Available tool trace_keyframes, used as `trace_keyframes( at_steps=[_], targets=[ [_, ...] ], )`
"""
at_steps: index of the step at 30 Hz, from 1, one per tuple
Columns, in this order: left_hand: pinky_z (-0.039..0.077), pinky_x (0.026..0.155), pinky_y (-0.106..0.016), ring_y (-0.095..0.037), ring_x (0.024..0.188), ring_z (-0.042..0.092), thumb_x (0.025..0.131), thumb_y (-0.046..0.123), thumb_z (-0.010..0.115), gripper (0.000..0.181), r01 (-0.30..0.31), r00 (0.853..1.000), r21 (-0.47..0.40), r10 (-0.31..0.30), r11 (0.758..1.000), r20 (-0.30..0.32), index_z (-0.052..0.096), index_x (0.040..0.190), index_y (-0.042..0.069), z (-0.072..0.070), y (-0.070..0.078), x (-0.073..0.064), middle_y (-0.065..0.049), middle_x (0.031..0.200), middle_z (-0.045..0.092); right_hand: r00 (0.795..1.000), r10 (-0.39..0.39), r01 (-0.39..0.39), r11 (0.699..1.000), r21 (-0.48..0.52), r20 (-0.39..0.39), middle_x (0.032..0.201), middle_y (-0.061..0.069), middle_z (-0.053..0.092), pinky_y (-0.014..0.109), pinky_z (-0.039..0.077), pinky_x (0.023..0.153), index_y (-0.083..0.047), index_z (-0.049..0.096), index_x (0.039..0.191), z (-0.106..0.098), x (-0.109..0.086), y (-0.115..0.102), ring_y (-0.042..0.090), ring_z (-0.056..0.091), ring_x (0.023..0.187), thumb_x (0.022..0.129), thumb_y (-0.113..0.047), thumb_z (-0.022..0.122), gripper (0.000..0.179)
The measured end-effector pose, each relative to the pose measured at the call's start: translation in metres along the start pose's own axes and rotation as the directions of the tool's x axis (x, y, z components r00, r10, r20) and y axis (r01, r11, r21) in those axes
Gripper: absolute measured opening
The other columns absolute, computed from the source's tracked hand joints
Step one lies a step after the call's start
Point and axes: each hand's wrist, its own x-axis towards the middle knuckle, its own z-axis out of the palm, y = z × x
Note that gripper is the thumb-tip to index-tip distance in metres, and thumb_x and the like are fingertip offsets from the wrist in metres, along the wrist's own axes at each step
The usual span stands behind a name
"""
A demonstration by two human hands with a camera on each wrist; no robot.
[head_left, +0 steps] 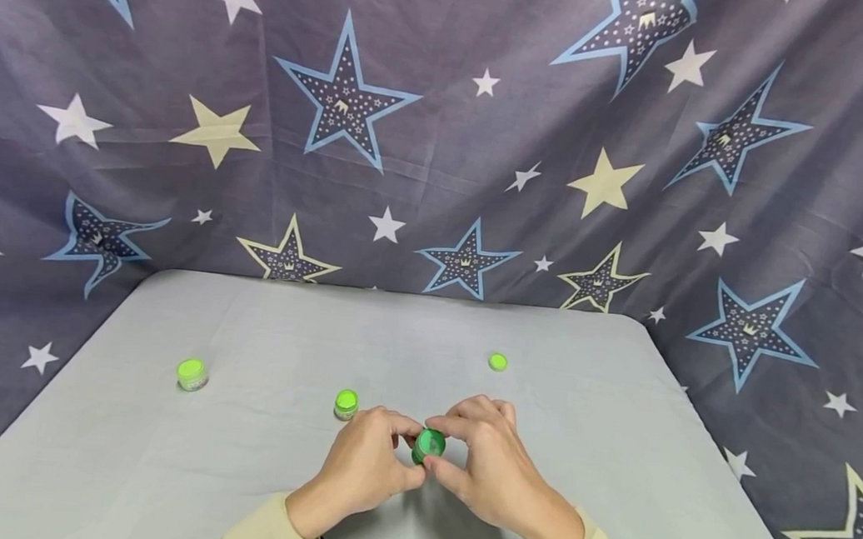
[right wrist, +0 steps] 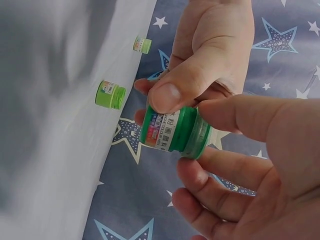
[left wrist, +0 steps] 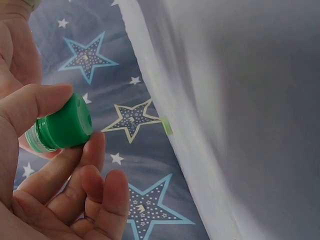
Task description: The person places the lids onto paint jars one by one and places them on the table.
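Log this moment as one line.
left hand: grips green jar | right hand: pinches its opposite end | two lime-topped jars: on table, left | lime disc: farther back

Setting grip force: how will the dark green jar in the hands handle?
Likely stiff: the dark green jar shows no denting between the left hand and right hand. Possibly slippery: its sides look smooth. Apt to roll if laid on its side, since its body looks cylindrical.
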Motion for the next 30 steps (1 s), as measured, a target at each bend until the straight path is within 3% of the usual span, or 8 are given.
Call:
trace_keyframes(
  at_steps=[10,20,30],
  targets=[
    [0.045,0.063,-0.024,-0.015,0.075,0.058,0.072,0.015,0.089,0.021,-0.001,1.000,-0.003,0.001,1.000,0.004,0.080,0.085,0.028,-0.0008,0.0006,-0.0005,0.021,0.077,0.063,1.000,0.002,-0.002,1.000,0.012,0.009,0.097,-0.011,0.068,0.043,0.033,0.096,-0.014,0.079,0.112,0.0017,-0.0004,0.0000,0.008,0.056,0.103,0.081,-0.025,0.089,0.034],
    [0.045,0.064,-0.025,-0.012,0.076,0.056,0.072,0.013,0.090,0.022,0.011,1.000,-0.027,-0.011,1.000,0.017,0.081,0.089,0.025,-0.0037,0.0008,-0.0007,0.020,0.080,0.066,0.999,0.035,-0.036,0.995,0.093,0.021,0.099,-0.012,0.067,0.044,0.032,0.099,-0.014,0.078,0.112,0.0013,-0.0010,0.0010,0.007,0.056,0.104,0.080,-0.022,0.089,0.035],
    [0.044,0.064,-0.025,-0.016,0.077,0.057,0.072,0.014,0.091,0.023,0.018,1.000,-0.037,-0.017,0.999,0.021,0.081,0.089,0.026,-0.0060,0.0013,-0.0007,0.019,0.080,0.065,1.000,0.022,-0.023,0.995,0.099,0.018,0.100,-0.013,0.067,0.043,0.032,0.099,-0.013,0.078,0.114,0.0009,-0.0010,0.0023,0.006,0.056,0.105,0.080,-0.022,0.089,0.037]
  ],
)
